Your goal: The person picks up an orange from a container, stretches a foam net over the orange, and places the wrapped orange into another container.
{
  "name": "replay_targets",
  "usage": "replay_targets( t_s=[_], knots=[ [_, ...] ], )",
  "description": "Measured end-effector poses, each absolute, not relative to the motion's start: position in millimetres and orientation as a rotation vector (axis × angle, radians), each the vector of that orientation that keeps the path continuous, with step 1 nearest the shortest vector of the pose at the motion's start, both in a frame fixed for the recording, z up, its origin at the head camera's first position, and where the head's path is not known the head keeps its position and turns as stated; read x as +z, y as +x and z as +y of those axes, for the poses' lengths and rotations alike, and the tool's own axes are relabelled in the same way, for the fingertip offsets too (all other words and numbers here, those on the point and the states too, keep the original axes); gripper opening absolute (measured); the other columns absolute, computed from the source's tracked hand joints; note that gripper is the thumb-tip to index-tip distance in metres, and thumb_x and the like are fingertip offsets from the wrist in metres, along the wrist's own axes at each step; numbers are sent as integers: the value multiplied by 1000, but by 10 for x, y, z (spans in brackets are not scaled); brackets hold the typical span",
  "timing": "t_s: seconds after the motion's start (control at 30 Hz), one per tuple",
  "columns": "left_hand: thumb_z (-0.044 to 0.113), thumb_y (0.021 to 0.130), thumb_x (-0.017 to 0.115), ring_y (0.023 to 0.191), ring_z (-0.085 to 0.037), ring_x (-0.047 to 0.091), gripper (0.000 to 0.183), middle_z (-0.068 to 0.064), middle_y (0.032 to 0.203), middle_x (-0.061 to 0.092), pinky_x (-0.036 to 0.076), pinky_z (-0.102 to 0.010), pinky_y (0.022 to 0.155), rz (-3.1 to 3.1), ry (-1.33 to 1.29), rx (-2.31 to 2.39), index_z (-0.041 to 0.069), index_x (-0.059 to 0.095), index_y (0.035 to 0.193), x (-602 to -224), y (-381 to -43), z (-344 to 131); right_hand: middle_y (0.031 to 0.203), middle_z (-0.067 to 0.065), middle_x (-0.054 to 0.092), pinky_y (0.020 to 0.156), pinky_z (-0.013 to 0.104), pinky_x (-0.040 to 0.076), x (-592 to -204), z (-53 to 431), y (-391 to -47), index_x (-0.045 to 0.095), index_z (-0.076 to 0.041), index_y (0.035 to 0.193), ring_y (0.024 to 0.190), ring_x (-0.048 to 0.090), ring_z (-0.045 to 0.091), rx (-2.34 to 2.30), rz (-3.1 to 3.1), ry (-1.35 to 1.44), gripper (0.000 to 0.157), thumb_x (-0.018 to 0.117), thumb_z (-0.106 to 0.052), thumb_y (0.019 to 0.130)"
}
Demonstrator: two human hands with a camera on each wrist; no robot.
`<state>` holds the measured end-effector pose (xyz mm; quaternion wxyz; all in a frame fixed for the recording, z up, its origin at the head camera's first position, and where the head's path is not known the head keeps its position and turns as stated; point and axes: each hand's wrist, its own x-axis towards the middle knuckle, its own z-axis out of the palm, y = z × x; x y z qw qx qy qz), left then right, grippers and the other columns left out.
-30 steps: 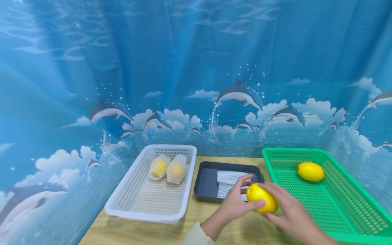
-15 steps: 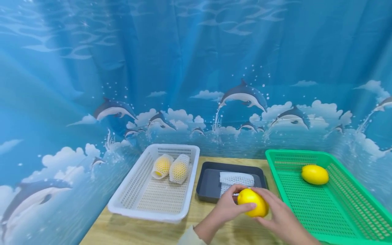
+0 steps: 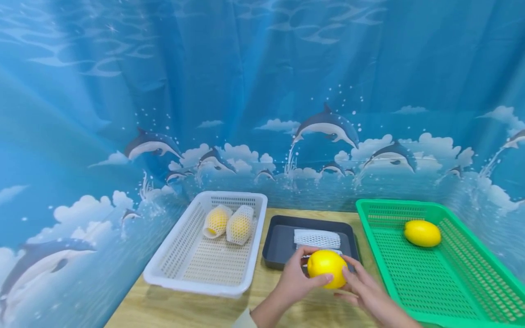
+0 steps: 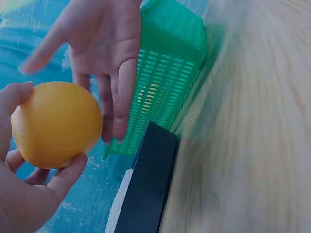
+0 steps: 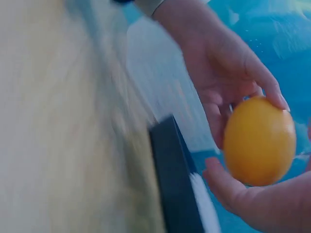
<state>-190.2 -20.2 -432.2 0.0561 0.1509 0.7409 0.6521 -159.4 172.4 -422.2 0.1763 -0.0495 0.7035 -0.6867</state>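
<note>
A yellow lemon (image 3: pixel 326 268) is held above the front of the dark tray, between the thumb and fingers of my left hand (image 3: pixel 292 281). My right hand (image 3: pixel 371 294) is close to the lemon's right side. In the left wrist view its fingers extend past the lemon (image 4: pixel 57 125), straight and loosely spread, gripping nothing; whether a fingertip touches the fruit I cannot tell. Behind the hands, white foam net sleeves (image 3: pixel 316 238) lie in the dark tray (image 3: pixel 280 248), partly hidden by the left hand and lemon.
To the left stands a white basket (image 3: pixel 164 262) with two lemons (image 3: pixel 239 227) in foam nets. A green basket (image 3: pixel 426 282) on the right holds one bare lemon (image 3: pixel 422 233). Everything rests on a wooden table (image 3: pixel 176 307) before a dolphin-print curtain (image 3: pixel 262 91).
The lemon has moved left, away from the green basket, and turned in the left hand. My right hand has moved left too and loosened its fingers from the lemon.
</note>
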Motion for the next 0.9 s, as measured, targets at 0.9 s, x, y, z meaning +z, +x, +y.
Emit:
replay_targets(
  t_s=[0.9],
  knots=[
    [26,89,69,115,-32,53,51,-7,127,52,53,-26,86,2273,635,2025,8,47,131,-4477,-1845,-469,129,23,52,81,33,56,-4333,1449,-1551,38,3,135,103,59,27,-1957,2311,-162,60,71,-12,87]
  ],
)
